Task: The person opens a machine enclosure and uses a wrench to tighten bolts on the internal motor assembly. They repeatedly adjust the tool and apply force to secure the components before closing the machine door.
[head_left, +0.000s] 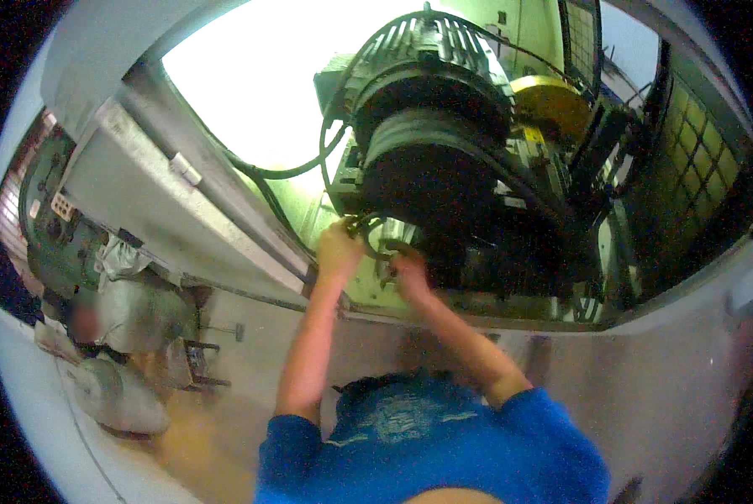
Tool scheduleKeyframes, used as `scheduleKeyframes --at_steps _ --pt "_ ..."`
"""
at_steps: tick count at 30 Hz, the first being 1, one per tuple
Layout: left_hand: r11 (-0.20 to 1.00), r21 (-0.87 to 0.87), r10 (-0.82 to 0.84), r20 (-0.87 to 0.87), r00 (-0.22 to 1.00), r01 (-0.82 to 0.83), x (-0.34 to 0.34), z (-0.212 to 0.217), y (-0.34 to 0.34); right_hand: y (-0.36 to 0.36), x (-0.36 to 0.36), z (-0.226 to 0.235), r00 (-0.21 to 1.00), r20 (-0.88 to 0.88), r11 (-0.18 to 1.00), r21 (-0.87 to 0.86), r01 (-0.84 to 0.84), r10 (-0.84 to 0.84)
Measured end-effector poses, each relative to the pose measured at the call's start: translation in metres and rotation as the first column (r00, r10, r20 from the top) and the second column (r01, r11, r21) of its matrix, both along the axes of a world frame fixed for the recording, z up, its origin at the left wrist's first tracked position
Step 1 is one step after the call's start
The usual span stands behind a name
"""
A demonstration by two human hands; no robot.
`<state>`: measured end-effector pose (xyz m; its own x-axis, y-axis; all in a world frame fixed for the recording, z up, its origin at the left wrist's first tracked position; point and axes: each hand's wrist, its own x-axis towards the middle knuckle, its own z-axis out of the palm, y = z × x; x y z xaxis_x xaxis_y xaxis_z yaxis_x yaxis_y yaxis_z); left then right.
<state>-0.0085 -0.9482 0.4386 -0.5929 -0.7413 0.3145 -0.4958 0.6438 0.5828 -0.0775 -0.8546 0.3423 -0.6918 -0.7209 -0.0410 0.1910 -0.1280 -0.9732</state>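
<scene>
Left hand (338, 244), right hand (409, 269) apparently gripping dark curved part (369, 244) below black drum (431, 181).

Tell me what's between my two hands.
In the head view, a dark curved piece lies between your left hand and right hand; its exact kind is unclear.

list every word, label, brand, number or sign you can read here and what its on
None can be read.
Blue shirt: pale print, too blurred to read.
Dark machine: small yellow patch, too small to tell whether it bears text.
Pale panel at far left: any markings too small to read.
</scene>
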Motion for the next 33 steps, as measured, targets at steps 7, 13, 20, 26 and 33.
scheduleKeyframes --at_steps 7,13,20,26,33 --pt "0.996 0.032 -0.087 -0.055 0.995 0.088 -0.015 -0.008 -0.044 -0.008 0.041 -0.021 0.962 0.24 0.973 -0.217 -0.081 0.133" --pt "0.784 0.616 0.086 0.011 0.996 -0.074 -0.029 0.009 -0.04 -0.034 0.04 -0.019 0.769 0.593 0.902 -0.429 0.052 0.238" --pt "0.745 0.66 0.142 -0.008 0.99 -0.101 -0.014 -0.003 -0.059 -0.03 0.042 -0.048 0.812 0.564 0.931 -0.358 0.075 0.151" --pt "0.805 0.592 0.077 -0.172 0.982 0.041 -0.024 0.013 -0.046 -0.026 0.035 -0.077 0.965 0.254 0.965 -0.263 0.009 0.061" --pt "0.833 0.549 0.065 -0.226 0.972 0.072 -0.035 0.015 -0.047 -0.003 0.024 -0.044 0.851 0.489 0.923 -0.386 0.011 0.194"
